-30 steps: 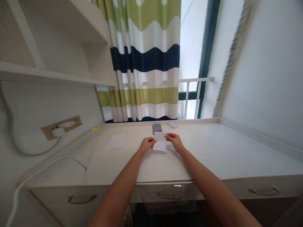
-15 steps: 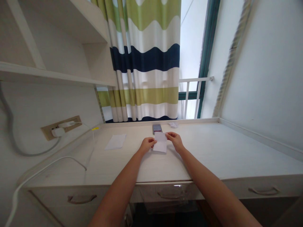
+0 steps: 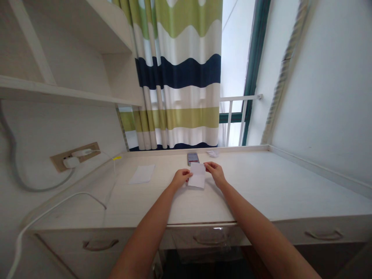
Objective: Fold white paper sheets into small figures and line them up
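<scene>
One paper sheet between left hand, right hand

The worktop gives passage right of the right hand; a phone lies ahead, a paper sheet to the left.

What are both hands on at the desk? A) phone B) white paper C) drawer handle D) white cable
B: the left hand and right hand both have their fingers at the edges of the white paper.
</scene>
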Action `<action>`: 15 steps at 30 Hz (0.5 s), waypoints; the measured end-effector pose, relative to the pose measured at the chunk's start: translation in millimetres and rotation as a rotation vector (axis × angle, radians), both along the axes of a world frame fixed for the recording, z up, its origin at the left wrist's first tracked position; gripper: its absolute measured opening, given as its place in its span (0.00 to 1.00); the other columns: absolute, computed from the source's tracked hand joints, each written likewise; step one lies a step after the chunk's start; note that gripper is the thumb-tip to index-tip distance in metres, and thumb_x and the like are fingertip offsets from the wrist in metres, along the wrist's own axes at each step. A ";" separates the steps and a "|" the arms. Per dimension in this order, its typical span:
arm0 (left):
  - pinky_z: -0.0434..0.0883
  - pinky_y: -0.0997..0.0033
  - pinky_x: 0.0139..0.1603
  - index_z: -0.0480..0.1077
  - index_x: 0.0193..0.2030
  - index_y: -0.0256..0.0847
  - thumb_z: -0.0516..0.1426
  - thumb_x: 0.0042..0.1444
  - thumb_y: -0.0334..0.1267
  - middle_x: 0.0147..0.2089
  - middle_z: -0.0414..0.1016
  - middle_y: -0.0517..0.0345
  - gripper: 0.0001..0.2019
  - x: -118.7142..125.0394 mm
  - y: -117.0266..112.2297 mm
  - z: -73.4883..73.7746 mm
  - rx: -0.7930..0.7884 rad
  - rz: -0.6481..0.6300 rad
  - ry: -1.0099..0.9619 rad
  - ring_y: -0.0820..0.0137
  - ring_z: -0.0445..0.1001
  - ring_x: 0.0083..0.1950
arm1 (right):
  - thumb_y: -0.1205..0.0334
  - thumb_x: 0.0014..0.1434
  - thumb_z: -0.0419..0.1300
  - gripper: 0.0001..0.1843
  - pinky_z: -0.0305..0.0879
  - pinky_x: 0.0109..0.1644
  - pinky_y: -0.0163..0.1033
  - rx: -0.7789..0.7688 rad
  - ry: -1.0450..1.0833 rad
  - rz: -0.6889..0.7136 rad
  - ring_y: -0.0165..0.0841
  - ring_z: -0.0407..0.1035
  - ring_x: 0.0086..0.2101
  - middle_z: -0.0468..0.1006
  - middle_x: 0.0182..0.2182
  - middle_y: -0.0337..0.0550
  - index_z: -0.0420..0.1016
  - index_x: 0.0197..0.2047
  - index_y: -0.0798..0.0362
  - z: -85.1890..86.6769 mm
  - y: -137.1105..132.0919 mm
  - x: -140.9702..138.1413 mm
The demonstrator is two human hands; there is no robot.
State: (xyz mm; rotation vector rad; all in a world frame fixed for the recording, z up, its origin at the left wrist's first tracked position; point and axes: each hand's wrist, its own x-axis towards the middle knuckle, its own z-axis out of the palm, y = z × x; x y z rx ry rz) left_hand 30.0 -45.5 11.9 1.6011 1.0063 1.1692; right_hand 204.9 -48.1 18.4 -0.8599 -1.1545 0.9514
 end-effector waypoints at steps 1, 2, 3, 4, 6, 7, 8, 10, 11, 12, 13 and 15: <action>0.60 0.77 0.22 0.65 0.19 0.34 0.59 0.33 0.43 0.19 0.64 0.62 0.13 -0.5 -0.2 0.5 0.005 0.011 -0.009 0.77 0.62 0.22 | 0.54 0.38 0.62 0.16 0.63 0.33 0.36 -0.030 0.014 0.028 0.28 0.66 0.27 0.73 0.25 0.39 0.72 0.30 0.54 0.1 -0.9 -0.3; 0.61 0.77 0.22 0.65 0.20 0.34 0.59 0.34 0.43 0.19 0.64 0.62 0.13 -1.2 -0.3 1.0 0.008 0.026 -0.019 0.77 0.62 0.22 | 0.55 0.38 0.63 0.16 0.63 0.33 0.37 -0.070 0.020 0.062 0.29 0.66 0.27 0.73 0.26 0.39 0.72 0.32 0.53 -0.1 -1.9 -0.7; 0.61 0.77 0.22 0.65 0.20 0.34 0.59 0.34 0.44 0.19 0.64 0.62 0.13 -1.8 -0.3 1.5 0.011 0.043 -0.031 0.77 0.63 0.22 | 0.56 0.37 0.63 0.17 0.64 0.32 0.37 -0.114 0.014 0.102 0.29 0.67 0.27 0.74 0.26 0.39 0.71 0.33 0.52 -0.4 -3.0 -1.4; 0.61 0.77 0.22 0.65 0.21 0.35 0.59 0.34 0.44 0.20 0.64 0.62 0.13 -2.3 -0.2 1.8 0.014 0.058 -0.042 0.76 0.63 0.22 | 0.57 0.37 0.64 0.17 0.64 0.32 0.37 -0.153 -0.001 0.142 0.29 0.67 0.26 0.74 0.25 0.39 0.71 0.33 0.52 -0.9 -4.1 -2.2; 0.62 0.77 0.23 0.65 0.21 0.35 0.59 0.35 0.44 0.20 0.64 0.62 0.13 -3.1 0.1 2.2 0.024 0.081 -0.063 0.76 0.63 0.22 | 0.60 0.35 0.65 0.14 0.64 0.31 0.37 -0.195 -0.040 0.206 0.29 0.67 0.24 0.73 0.24 0.39 0.72 0.29 0.53 -2.2 -5.9 -4.0; 0.62 0.77 0.23 0.65 0.21 0.35 0.59 0.36 0.44 0.20 0.64 0.62 0.13 -3.2 0.3 2.3 0.030 0.086 -0.074 0.76 0.63 0.22 | 0.61 0.35 0.65 0.13 0.64 0.30 0.37 -0.196 -0.055 0.227 0.28 0.66 0.23 0.73 0.23 0.39 0.72 0.27 0.54 -2.6 -6.6 -4.8; 0.62 0.77 0.23 0.65 0.21 0.35 0.59 0.36 0.44 0.20 0.64 0.62 0.13 -3.1 0.4 2.3 0.034 0.088 -0.085 0.76 0.63 0.22 | 0.61 0.35 0.65 0.11 0.64 0.30 0.37 -0.187 -0.062 0.240 0.28 0.66 0.23 0.73 0.22 0.39 0.71 0.25 0.55 -2.9 -7.1 -5.6; 0.62 0.77 0.22 0.65 0.21 0.35 0.59 0.36 0.45 0.20 0.65 0.61 0.14 -2.4 0.3 2.4 0.034 0.088 -0.105 0.77 0.63 0.22 | 0.60 0.34 0.65 0.10 0.64 0.31 0.37 -0.164 -0.057 0.247 0.28 0.66 0.23 0.73 0.21 0.38 0.71 0.22 0.55 -2.4 -8.1 -6.6; 0.63 0.77 0.22 0.65 0.21 0.35 0.59 0.35 0.45 0.20 0.65 0.61 0.14 -1.9 0.1 2.5 0.031 0.087 -0.115 0.77 0.63 0.22 | 0.60 0.34 0.65 0.10 0.64 0.31 0.37 -0.157 -0.052 0.247 0.28 0.66 0.23 0.73 0.21 0.38 0.71 0.22 0.55 -1.7 -8.6 -6.9; 0.63 0.77 0.22 0.65 0.22 0.35 0.59 0.35 0.46 0.20 0.65 0.61 0.14 -1.4 -0.4 2.7 0.026 0.084 -0.125 0.76 0.64 0.22 | 0.59 0.34 0.65 0.10 0.64 0.31 0.37 -0.151 -0.046 0.244 0.28 0.66 0.23 0.73 0.20 0.38 0.71 0.22 0.55 -0.8 -9.1 -7.2; 0.63 0.77 0.22 0.65 0.22 0.35 0.59 0.35 0.46 0.20 0.66 0.61 0.15 -0.9 -1.0 3.1 0.018 0.080 -0.136 0.76 0.64 0.22 | 0.59 0.34 0.65 0.11 0.64 0.31 0.37 -0.145 -0.040 0.239 0.28 0.66 0.23 0.73 0.20 0.38 0.71 0.22 0.55 0.2 -9.7 -7.4; 0.64 0.77 0.23 0.65 0.24 0.35 0.59 0.35 0.46 0.22 0.66 0.61 0.15 0.0 -2.7 3.9 -0.009 0.057 -0.160 0.76 0.65 0.23 | 0.58 0.32 0.65 0.13 0.64 0.31 0.37 -0.136 -0.024 0.232 0.28 0.66 0.23 0.73 0.21 0.38 0.71 0.24 0.55 2.1 -10.9 -7.9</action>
